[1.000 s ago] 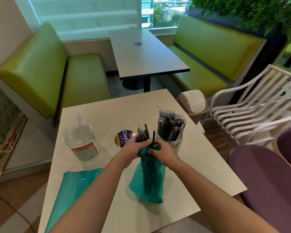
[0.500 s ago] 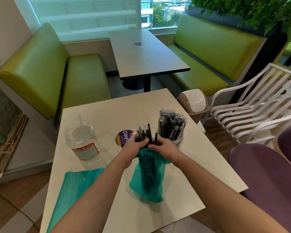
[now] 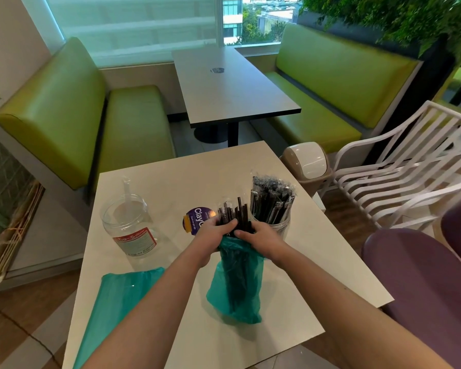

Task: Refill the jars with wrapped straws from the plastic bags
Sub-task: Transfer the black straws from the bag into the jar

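At table centre, both hands are meeting over a teal translucent plastic bag [image 3: 236, 283] that is standing upright w/ dark straws inside. Left hand [image 3: 214, 231] is coming in from 7 o'clock, fingers curled round a bundle of black wrapped straws [image 3: 233, 214] sticking out of the bag mouth. Right hand [image 3: 258, 237] is coming in from 5 o'clock, fingers curled & pinching the bunched bag rim just below the straw tops; fingertips of the two hands are nearly touching.

Just beyond the right hand, at 1 o'clock, a clear jar packed w/ black wrapped straws [image 3: 273, 202] is standing upright, its lower part hidden by the hand. At 10 o'clock from the bag, well apart, a clear plastic jar w/ a red-and-white label [image 3: 129, 225] is standing w/ one clear straw-like piece leaning inside. Between the two jars, a round purple sticker w/ white lettering [image 3: 194, 219] is lying on the pale square table [image 3: 171, 182], partly hidden by the left hand. At 8 o'clock, a second teal plastic bag [image 3: 120, 302] is lying flat, hanging over the table's near-left edge.

Beyond the table's 1 o'clock corner a beige swing-lid bin [image 3: 305, 162] is sitting on the floor, a white slatted chair [image 3: 399, 166] beside it at 2 o'clock.
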